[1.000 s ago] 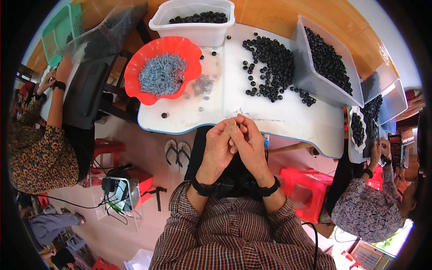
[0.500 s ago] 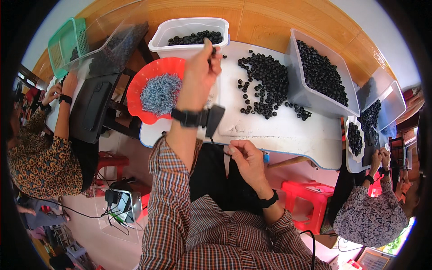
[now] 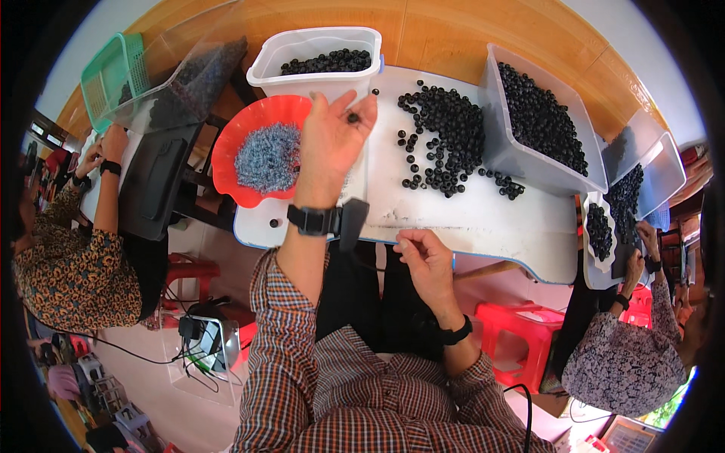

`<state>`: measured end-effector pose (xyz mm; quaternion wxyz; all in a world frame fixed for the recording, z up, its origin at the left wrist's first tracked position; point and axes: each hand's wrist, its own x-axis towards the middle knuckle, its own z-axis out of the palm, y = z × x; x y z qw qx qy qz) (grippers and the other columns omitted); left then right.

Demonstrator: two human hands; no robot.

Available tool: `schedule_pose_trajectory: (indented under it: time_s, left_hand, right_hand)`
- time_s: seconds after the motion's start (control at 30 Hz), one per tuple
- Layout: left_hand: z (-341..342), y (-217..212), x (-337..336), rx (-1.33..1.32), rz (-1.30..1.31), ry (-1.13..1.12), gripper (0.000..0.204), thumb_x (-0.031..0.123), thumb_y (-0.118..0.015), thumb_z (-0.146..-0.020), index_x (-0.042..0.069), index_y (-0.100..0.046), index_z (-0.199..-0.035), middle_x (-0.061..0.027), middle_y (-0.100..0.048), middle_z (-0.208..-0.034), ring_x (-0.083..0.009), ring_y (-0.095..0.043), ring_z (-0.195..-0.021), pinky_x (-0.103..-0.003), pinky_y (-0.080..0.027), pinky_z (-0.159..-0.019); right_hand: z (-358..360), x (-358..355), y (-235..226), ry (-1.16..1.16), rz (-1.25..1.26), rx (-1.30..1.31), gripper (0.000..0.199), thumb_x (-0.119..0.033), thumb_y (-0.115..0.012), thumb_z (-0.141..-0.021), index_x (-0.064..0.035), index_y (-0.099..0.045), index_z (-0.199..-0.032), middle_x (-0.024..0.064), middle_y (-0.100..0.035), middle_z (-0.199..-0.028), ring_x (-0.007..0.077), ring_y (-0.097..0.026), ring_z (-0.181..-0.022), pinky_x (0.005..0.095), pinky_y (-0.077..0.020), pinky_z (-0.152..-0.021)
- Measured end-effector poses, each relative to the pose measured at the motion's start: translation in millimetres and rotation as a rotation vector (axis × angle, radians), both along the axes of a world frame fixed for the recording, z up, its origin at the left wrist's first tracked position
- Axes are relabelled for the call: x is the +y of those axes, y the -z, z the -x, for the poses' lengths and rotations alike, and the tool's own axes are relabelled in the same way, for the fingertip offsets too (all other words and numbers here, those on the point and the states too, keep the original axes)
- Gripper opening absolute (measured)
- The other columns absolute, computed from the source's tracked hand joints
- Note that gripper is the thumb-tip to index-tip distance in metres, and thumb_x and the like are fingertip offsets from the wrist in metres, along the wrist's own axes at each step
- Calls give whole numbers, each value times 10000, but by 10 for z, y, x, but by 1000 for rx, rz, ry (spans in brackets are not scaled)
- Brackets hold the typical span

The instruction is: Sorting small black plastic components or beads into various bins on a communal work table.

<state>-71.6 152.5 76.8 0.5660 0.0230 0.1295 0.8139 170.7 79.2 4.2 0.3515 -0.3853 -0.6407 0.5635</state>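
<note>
My left hand (image 3: 336,140) is raised over the white table (image 3: 393,215), beside the red scalloped bowl (image 3: 223,155) of small blue-grey pieces. Its palm is turned up with the thumb spread away, and a small round black bead-like piece (image 3: 353,118) lies against the curled fingers. Closer to me, at the table's front edge, my right hand (image 3: 427,264) has thumb and forefinger pinched together; what is between them I cannot make out. A loose pile of black bead-like pieces (image 3: 453,124), some showing a hole, covers the table right of my left hand.
A white tub (image 3: 313,81) of black pieces stands at the back. A clear bin (image 3: 521,162) full of them stands right of the pile. Single pieces lie near the tub and the left front edge. Co-workers sit left and right; a red stool (image 3: 521,325) stands at right.
My left hand has drawn back slightly from the white tub and turned its palm up, its thumb spreading. My right hand has shifted slightly right, still pinched.
</note>
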Motion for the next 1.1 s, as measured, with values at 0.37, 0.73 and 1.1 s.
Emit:
schedule_pose_trajectory:
  time_s: [0.37,0.73,1.1]
  left_hand:
    - [-626,375,-879,338,88,-37,307,47,-439,-990,-164,-429,-1213,-325,-473,-1298,-429,-479,-1264,-464,-395,-1118]
    - [-1013,658,-1261,248,213,73,225,185,-588,-976,16,-631,-1119,-97,-688,-904,-112,-628,-690,-208,-482,-567]
    - [-1121,715,-1326,139,216,110,282,190,-569,-989,-25,-614,-1168,-95,-668,-916,-113,-615,-726,-212,-510,-633]
  right_hand:
    - [65,264,-102,125,-270,-89,100,-8,-606,-905,28,-631,-995,122,-619,-829,182,-660,-680,285,-488,-579]
    - [268,651,-56,293,-741,-555,190,-68,-585,-897,-83,-646,-1077,134,-544,-914,323,-612,-690,424,-501,-612]
    - [346,705,-29,313,-760,-681,72,-119,-577,-916,-63,-592,-960,139,-523,-940,352,-625,-665,458,-502,-577]
